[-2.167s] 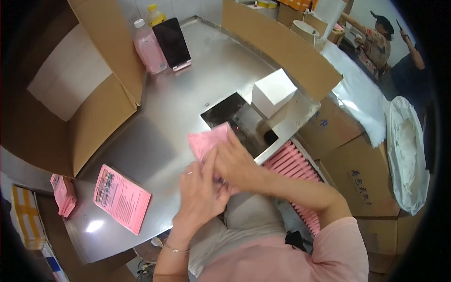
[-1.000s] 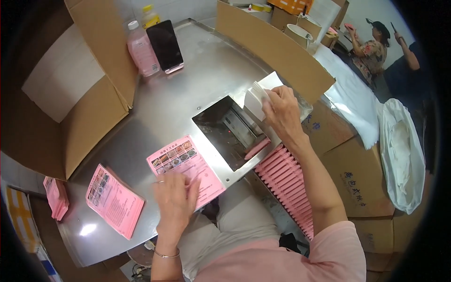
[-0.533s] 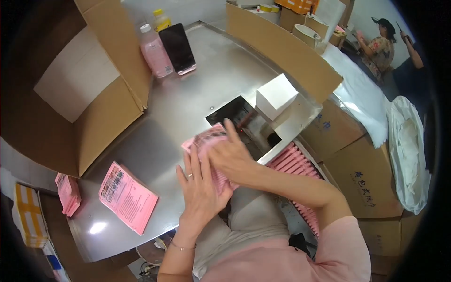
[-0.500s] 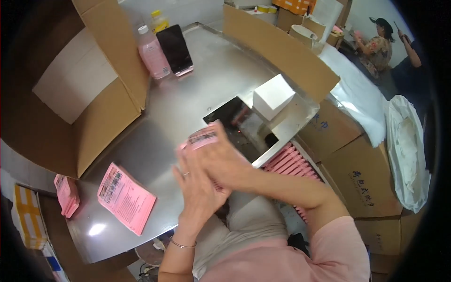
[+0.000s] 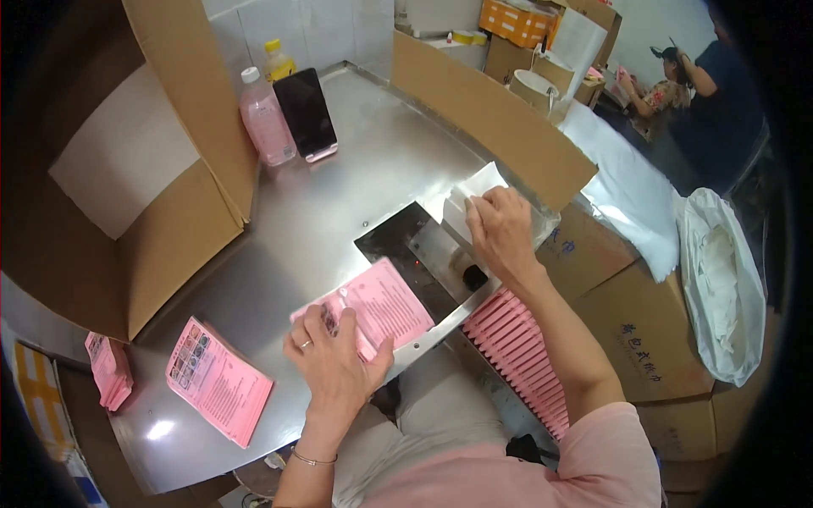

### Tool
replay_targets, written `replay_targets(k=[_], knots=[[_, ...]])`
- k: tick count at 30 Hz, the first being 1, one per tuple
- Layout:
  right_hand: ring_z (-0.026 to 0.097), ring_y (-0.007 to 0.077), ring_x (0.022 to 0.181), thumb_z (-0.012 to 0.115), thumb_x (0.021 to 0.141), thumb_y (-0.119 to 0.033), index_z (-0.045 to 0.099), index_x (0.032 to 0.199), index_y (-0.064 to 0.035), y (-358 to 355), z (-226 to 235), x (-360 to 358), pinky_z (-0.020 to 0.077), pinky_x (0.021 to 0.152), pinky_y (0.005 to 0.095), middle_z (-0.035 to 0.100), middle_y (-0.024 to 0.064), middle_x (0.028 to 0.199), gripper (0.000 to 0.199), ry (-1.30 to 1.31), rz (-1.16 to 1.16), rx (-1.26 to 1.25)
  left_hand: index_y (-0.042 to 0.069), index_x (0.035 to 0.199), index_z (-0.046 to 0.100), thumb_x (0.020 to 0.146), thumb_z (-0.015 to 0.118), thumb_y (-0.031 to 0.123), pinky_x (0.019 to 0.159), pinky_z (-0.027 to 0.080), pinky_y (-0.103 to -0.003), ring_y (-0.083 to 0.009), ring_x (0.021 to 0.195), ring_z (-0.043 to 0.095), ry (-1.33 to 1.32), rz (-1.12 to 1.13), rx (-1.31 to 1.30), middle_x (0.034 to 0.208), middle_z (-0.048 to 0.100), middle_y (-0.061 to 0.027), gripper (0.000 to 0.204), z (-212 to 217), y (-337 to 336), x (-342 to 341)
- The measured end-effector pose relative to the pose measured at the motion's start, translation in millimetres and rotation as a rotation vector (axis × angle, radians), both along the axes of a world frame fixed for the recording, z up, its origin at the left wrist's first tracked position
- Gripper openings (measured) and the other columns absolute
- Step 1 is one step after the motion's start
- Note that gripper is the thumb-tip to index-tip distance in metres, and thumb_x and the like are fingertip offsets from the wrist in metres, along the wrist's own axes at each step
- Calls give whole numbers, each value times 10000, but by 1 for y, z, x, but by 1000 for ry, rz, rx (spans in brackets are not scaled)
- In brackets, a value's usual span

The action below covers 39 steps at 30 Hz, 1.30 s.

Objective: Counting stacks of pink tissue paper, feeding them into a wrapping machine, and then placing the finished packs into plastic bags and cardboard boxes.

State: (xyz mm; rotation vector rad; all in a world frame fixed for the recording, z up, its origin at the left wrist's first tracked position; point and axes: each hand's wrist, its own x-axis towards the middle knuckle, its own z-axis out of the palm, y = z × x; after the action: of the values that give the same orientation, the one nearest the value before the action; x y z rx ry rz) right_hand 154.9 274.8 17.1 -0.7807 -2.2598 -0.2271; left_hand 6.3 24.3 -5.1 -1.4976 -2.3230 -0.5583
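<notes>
My left hand (image 5: 334,360), with a ring and a bracelet, has curled fingers and the thumb on a pink printed plastic packet (image 5: 389,305). The packet lies at the near edge of a dark rectangular opening (image 5: 394,233) in the metal table. My right hand (image 5: 506,233) is closed on a white block of what looks like folded paper (image 5: 457,212), at the opening's far right. Part of the block is hidden behind my fingers. Left of my left hand lies a stack of pink printed packets (image 5: 222,385).
More pink packets (image 5: 108,372) sit at the table's left edge. An open cardboard box (image 5: 178,229) stands at the left, near a pink bottle (image 5: 267,118) and a propped phone (image 5: 306,114). Pink packets stand in a row (image 5: 521,356) below the right edge. Two people are at the back right.
My hands have come apart. The left now rests on a pink packet laid flat by the opening. The right has moved right and taken hold of the white block.
</notes>
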Motion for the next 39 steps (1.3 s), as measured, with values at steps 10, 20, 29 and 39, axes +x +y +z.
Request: replay_targets(k=[10, 20, 29, 39], knots=[[555, 390, 1104, 596, 779, -1, 608, 1195, -2, -34, -15, -9, 455, 938, 467, 598, 200, 1137, 416, 128, 232, 30, 69, 1199, 612, 747, 705, 272, 784, 423, -470, -332, 950, 518, -166, -226, -31, 1117, 550, -167, 505, -8, -9, -2], [560, 432, 1091, 661, 791, -212, 582, 1149, 6, -100, -49, -86, 249, 1084, 693, 606, 226, 1053, 427, -297, 509, -112, 72, 1391, 493, 746, 704, 143, 755, 415, -422, -329, 882, 521, -363, -214, 107, 953, 522, -161, 682, 11, -3, 9], [687, 321, 669, 701, 750, -84, 690, 765, -44, -58, -40, -33, 528, 682, 401, 679, 132, 700, 44, -580, 191, -391, 79, 979, 658, 701, 657, 27, 829, 433, -426, -334, 981, 561, -266, -240, 139, 1002, 597, -138, 283, 17, -59, -18], [569, 260, 893, 673, 869, -146, 654, 999, -26, 15, -22, 6, 441, 808, 425, 563, 97, 918, 178, 9, -35, 125, 55, 1038, 544, 779, 593, 83, 978, 325, -535, -371, 1019, 512, -84, 419, -167, 1000, 557, -143, 265, 2, -138, -87]])
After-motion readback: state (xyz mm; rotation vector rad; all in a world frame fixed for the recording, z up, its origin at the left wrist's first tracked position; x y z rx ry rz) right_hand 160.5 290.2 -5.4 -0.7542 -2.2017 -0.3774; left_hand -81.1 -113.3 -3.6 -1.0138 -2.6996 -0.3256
